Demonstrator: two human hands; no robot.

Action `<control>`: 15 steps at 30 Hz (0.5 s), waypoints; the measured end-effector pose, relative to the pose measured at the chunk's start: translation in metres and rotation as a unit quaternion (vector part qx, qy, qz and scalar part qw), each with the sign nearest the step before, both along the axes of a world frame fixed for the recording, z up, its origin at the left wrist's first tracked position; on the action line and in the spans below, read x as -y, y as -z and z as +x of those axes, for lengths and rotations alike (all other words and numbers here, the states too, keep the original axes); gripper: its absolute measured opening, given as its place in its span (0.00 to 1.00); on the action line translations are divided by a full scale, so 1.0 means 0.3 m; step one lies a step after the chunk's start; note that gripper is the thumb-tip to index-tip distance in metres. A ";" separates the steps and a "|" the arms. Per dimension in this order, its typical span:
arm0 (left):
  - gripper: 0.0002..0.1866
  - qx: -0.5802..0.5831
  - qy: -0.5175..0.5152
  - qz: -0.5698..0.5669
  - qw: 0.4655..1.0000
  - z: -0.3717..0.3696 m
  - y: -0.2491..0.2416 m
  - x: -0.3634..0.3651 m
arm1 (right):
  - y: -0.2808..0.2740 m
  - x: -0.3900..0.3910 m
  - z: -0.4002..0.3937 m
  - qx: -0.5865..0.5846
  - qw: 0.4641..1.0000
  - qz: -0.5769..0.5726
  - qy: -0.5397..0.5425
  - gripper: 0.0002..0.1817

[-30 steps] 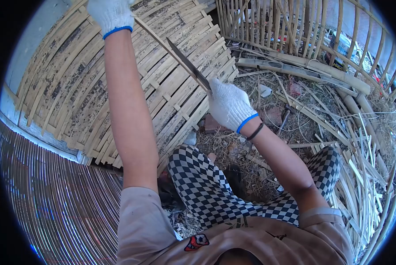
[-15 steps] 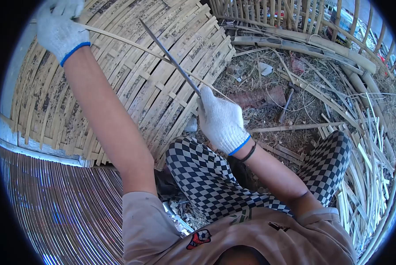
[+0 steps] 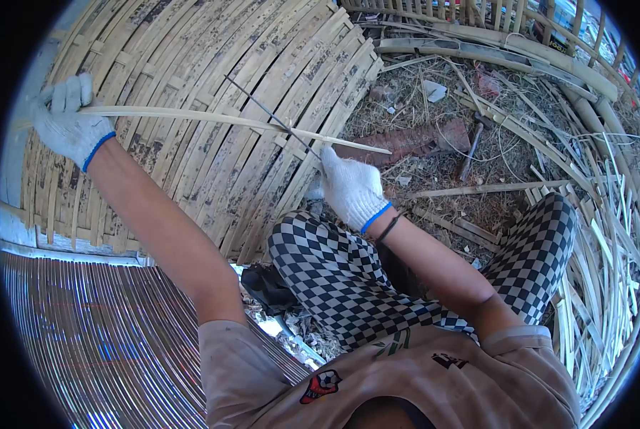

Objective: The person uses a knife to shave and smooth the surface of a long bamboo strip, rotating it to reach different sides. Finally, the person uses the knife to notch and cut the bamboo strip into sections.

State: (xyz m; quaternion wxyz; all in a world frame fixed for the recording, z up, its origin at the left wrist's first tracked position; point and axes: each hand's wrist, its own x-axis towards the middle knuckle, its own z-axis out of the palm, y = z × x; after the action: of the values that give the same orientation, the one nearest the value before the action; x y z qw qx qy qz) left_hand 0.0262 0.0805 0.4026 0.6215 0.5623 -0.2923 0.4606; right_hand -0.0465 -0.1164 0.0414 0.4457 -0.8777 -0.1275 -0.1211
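Observation:
My left hand (image 3: 70, 121), in a white glove with a blue cuff, is closed on one end of a long pale bamboo strip (image 3: 184, 113). The strip runs rightward over a woven bamboo panel (image 3: 162, 164) and ends beyond my right hand. My right hand (image 3: 350, 184), gloved the same way, is wrapped round the handle of a long thin knife (image 3: 255, 101); the handle itself is hidden. The blade points up and left and crosses the strip just beyond the right hand.
A hammer (image 3: 472, 149) lies beside a reddish-brown block (image 3: 413, 143) on the littered ground. Thin split strips (image 3: 591, 286) are piled at the right. A bamboo fence (image 3: 505, 16) stands at the top, and thin rods (image 3: 105, 329) spread at the lower left.
My left hand has moved down and slightly left with the strip, which now lies flatter. The blade has turned more edge-on, and my right hand has shifted slightly.

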 end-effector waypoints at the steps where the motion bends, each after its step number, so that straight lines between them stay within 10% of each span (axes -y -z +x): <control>1: 0.15 0.004 -0.029 -0.030 0.999 -0.014 0.023 0.035 | -0.001 -0.017 -0.009 0.003 1.000 -0.009 -0.001 0.12; 6: 0.13 -0.002 0.131 -0.005 0.991 -0.044 0.004 -0.034 | -0.150 0.012 -0.070 0.019 0.999 -0.015 -0.036 0.12; 12: 0.13 0.022 -0.082 -0.102 0.991 -0.100 0.060 0.130 | -0.058 -0.002 -0.005 -0.032 0.999 -0.036 -0.014 0.09; 15: 0.13 0.032 0.022 -0.027 0.999 -0.077 0.022 0.000 | -0.127 0.025 -0.059 -0.015 0.999 -0.021 -0.032 0.09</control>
State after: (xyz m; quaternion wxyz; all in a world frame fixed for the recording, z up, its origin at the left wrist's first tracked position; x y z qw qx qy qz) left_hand 0.0031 0.0803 0.3960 0.6365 0.5241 -0.3116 0.4723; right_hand -0.0642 -0.1238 0.0795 0.4322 -0.8843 -0.1511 -0.0911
